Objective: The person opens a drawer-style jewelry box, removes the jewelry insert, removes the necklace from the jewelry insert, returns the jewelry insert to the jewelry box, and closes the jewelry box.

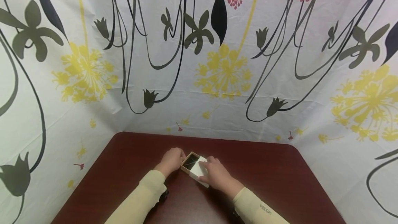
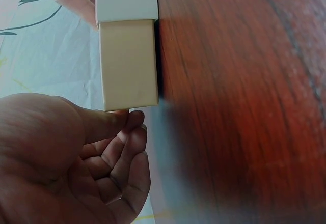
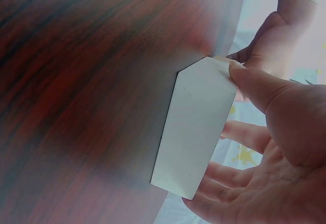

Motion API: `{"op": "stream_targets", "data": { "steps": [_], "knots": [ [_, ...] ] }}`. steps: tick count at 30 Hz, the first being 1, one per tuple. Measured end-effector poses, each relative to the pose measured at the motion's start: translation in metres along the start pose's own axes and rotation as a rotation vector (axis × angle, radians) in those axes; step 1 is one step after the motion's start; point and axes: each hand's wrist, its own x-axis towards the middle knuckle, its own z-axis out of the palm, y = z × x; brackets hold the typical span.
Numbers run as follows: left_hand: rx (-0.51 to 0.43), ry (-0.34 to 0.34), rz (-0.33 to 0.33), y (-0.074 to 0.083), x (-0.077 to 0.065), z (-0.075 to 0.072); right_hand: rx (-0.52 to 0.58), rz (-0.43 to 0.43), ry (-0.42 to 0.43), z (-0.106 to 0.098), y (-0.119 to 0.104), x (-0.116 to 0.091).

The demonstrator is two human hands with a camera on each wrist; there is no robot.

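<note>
A small drawer-style cardboard box lies on the table, its cream inner drawer partly out of the white sleeve. In the head view the drawer's dark interior shows a thin, light line across it; what lies inside is too small to make out. My left hand pinches at the drawer's outer end with thumb and index finger, the other fingers curled below. My right hand grips the sleeve, thumb on one side and fingers spread along the other.
The dark red wood-grain table has rounded far corners. Behind it and on both sides hangs a white cloth printed with yellow, red and dark plants. Pale yellow sleeves cover both forearms.
</note>
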Motion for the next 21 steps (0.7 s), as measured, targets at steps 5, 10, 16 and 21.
{"op": "stream_targets", "data": {
  "steps": [5,10,16,21],
  "knots": [
    [0.024,0.01,0.012,-0.0015,0.0005,0.0008,0.001,0.003,-0.001,-0.0001,-0.0003,-0.0003],
    [0.045,0.015,0.014,-0.0018,0.0013,0.0009,0.0,0.006,0.0,-0.0005,-0.0006,-0.0001],
    [0.037,0.002,0.011,-0.0021,0.0016,0.0007,-0.005,0.006,-0.003,-0.0004,-0.0004,-0.0002],
    [0.014,-0.005,0.009,-0.0035,0.0022,0.001,-0.005,0.005,0.001,-0.0006,-0.0003,-0.0002]
  ]
}}
